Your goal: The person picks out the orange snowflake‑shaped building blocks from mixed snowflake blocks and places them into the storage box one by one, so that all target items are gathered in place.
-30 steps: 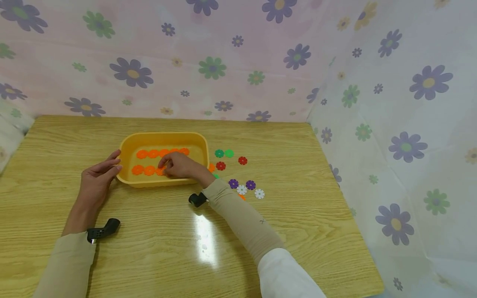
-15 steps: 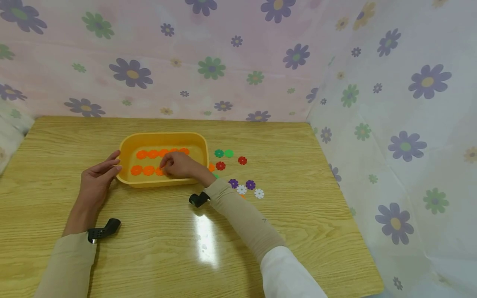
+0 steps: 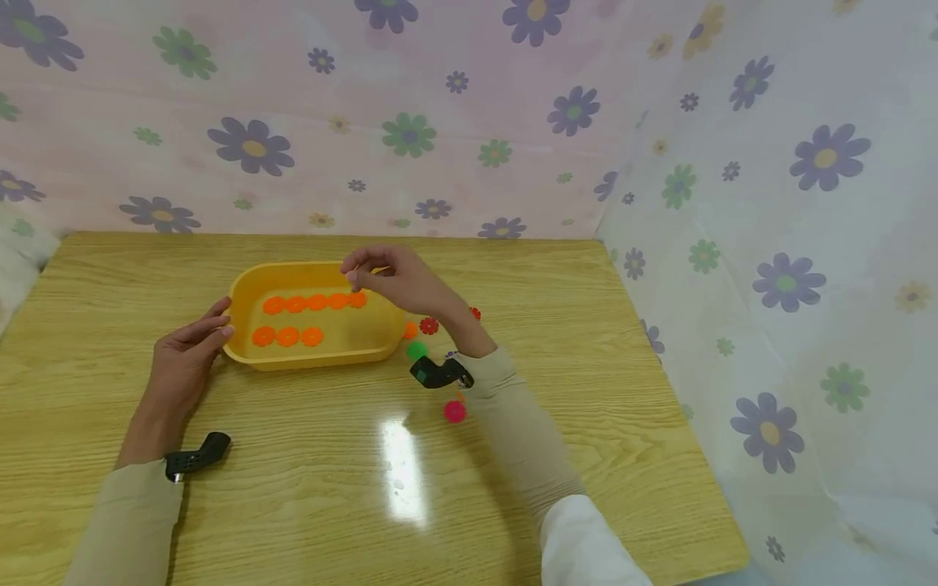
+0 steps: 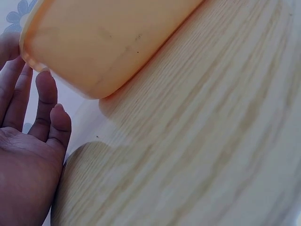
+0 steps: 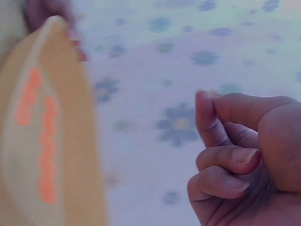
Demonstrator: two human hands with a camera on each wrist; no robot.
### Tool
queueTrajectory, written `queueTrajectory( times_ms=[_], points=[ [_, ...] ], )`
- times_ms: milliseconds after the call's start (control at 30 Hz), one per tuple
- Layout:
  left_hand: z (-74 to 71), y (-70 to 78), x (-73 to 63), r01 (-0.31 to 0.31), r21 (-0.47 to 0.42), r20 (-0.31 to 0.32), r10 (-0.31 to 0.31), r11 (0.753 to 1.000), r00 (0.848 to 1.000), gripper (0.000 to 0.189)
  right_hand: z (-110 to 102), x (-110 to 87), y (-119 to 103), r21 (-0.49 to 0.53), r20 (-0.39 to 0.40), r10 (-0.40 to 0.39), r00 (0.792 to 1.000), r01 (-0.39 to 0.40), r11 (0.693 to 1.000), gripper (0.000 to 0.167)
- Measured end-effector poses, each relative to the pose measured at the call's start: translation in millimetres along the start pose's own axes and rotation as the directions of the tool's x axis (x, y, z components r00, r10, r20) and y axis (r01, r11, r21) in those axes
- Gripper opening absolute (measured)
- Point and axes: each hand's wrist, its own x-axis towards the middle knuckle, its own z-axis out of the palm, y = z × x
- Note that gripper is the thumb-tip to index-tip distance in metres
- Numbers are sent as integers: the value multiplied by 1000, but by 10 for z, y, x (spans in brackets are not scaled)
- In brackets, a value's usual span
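Note:
A yellow plastic basin [image 3: 315, 358] stands on the table, holding orange notched discs in two rows. The back row [image 3: 317, 302] has several in a line; the front row [image 3: 288, 336] has three at the left. My left hand [image 3: 186, 354] touches the basin's left end, its fingers slightly bent at the rim, as the left wrist view also shows. Over the basin's back right part hovers my right hand [image 3: 399, 281], its fingers loosely curled. In the right wrist view, thumb and index fingertip meet on that right hand [image 5: 235, 146] and no disc shows between them.
Right of the basin lie more discs: an orange one [image 3: 410, 330], a red one [image 3: 429, 325], a green one [image 3: 417, 351] and a pink one [image 3: 455, 412]. The right forearm hides others. A flowered cloth [image 3: 440, 163] hangs behind the wooden table [image 3: 293, 488].
My right hand has left the right end of the front orange row and moved up and to the right. The third front disc now shows whole. My left hand keeps its place.

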Motion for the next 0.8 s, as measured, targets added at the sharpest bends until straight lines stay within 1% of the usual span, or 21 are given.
queueTrajectory(
  times_ms=[100,167,233,300,433,533,700,800],
  points=[
    [-20,-1,10,-1,-11,5,1,1000,1000,28,-175,-165,-181,-17,-7,-26,1000,26,1000,16],
    [-25,-3,14,-1,-16,6,1,1000,1000,29,-270,-274,-244,-50,5,-40,999,40,998,16],
    [-25,-7,12,4,-17,8,-3,1000,1000,29,-349,-389,-254,-87,30,-34,999,36,996,16],
    [-22,-12,7,5,-16,10,-5,1000,1000,28,-410,-510,-211,-132,68,-21,997,29,991,17],
    [-13,-23,-7,5,-12,16,-5,1000,1000,28,-474,-756,37,-184,169,43,985,-12,983,18],
    [-11,-26,-8,2,-16,17,-1,1000,1000,28,-471,-930,329,-183,226,94,970,-52,982,19],
    [-12,-17,-6,1,-17,10,-1,1000,1000,29,-373,-1214,791,-183,281,192,940,-144,973,24],
    [-16,-17,0,1,-16,11,-1,1000,1000,29,-322,-1334,926,-201,293,234,927,-179,963,27]
  ],
)
